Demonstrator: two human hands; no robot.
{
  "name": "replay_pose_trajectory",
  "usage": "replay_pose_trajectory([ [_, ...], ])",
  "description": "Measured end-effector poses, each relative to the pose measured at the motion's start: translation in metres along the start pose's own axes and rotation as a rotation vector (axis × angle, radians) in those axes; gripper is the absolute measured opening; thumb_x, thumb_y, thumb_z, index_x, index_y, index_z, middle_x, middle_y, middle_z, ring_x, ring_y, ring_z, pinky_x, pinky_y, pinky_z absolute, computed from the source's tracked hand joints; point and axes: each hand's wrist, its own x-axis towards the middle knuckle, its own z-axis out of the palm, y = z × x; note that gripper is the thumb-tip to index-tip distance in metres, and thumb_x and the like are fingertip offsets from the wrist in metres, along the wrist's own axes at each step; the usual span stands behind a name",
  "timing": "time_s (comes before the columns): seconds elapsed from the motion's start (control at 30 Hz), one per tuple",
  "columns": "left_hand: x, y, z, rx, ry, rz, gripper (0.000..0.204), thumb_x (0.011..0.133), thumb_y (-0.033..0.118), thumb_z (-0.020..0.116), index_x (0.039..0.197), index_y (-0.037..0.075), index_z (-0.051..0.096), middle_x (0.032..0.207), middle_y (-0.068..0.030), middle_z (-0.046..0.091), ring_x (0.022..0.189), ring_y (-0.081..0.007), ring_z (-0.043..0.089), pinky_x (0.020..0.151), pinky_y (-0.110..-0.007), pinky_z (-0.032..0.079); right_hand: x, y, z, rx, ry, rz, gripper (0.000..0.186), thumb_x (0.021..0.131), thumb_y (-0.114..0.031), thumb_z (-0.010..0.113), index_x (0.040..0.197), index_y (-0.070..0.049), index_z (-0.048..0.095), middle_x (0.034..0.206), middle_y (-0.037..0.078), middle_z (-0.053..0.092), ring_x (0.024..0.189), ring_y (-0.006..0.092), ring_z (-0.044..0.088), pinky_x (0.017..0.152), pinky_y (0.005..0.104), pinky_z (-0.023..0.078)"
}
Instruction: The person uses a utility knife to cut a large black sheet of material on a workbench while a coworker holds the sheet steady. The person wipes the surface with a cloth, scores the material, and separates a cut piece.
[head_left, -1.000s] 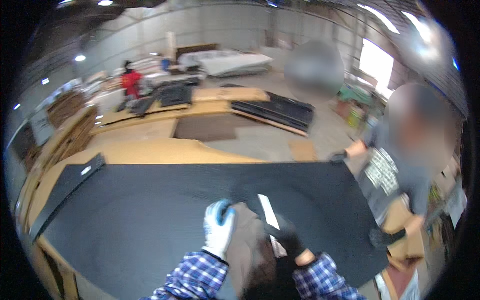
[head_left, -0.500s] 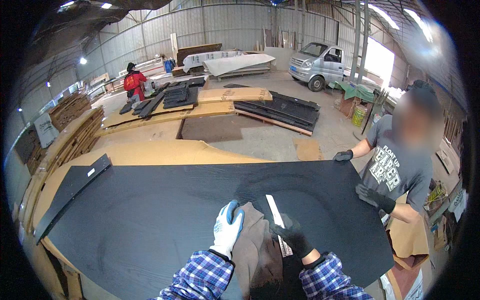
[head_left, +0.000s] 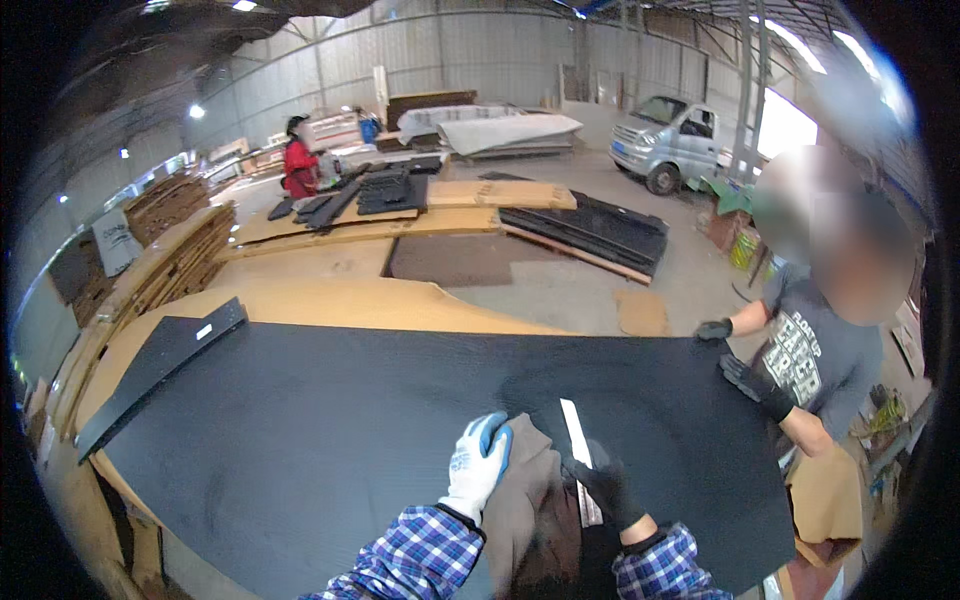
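Note:
A large black panel (head_left: 330, 430) with a wood-grain surface lies flat in front of me. My left hand (head_left: 478, 462), in a white glove with blue fingertips, has its fingers closed at the edge of a crumpled grey-brown cloth (head_left: 525, 490). The cloth hangs toward the panel's near edge. Just to its right my right hand (head_left: 605, 488), in a black glove, is closed around a narrow, flat white strip (head_left: 575, 435), ruler-like in shape. The strip slants away from me, its far end sticking out past my fingers.
A long black board (head_left: 165, 375) lies across the panel's left end. At the right end stands a co-worker (head_left: 815, 345), black-gloved hands at the panel's edge. Farther off are stacked panels (head_left: 585, 235), a person in red (head_left: 300, 165) and a silver van (head_left: 668, 140).
The whole view has shifted, so the scene sits farther right and slightly lower. My hands keep about the same places on the cloth and the white strip. The co-worker's head leans nearer.

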Motion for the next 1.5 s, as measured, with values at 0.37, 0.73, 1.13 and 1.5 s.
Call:
replay_pose_trajectory([
  [0.37,0.009,-0.008,0.003,-0.068,-0.079,-0.138,0.036,0.099,0.027,0.058,0.127,0.005,0.061,0.129,-0.0136,0.06,0.119,-0.0292,0.058,0.103,-0.04,0.044,-0.003,0.005,0.012,0.201,-0.011,0.162,0.045,0.091,-0.024,0.069,0.127,-0.001,0.056,0.112,0.024,0.064,0.094,0.0368,0.066,0.08,0.0421,0.052],
  [0.73,0.008,-0.006,0.006,-0.01,-0.047,-0.089,0.032,0.099,0.025,0.056,0.12,0.003,0.065,0.122,-0.0153,0.063,0.111,-0.0319,0.061,0.097,-0.04,0.048,0.032,-0.027,-0.008,0.683,0.093,0.425,0.041,0.099,-0.018,0.06,0.137,-0.006,0.05,0.095,0.006,0.063,0.081,0.0124,0.061,0.069,0.0277,0.051],
  [1.13,0.009,-0.002,0.014,0.044,0.029,0.051,0.028,0.09,0.025,0.062,0.108,0.005,0.069,0.115,-0.0218,0.065,0.101,-0.0408,0.064,0.088,-0.046,0.051,0.236,-0.226,0.066,0.499,-0.286,-0.219,0.029,0.098,-0.03,0.057,0.11,-0.004,0.055,0.075,0.01,0.06,0.061,0.0192,0.061,0.058,0.0366,0.049],
  [1.5,0.01,-0.026,0.026,-0.04,0.075,0.224,0.035,0.093,0.026,0.06,0.12,0.003,0.063,0.116,-0.0214,0.065,0.104,-0.0386,0.065,0.088,-0.044,0.052,0.135,-0.242,0.079,0.119,-0.293,-0.898,0.046,0.091,-0.024,0.066,0.132,-0.005,0.057,0.103,0.009,0.067,0.081,0.0235,0.067,0.071,0.0358,0.055],
])
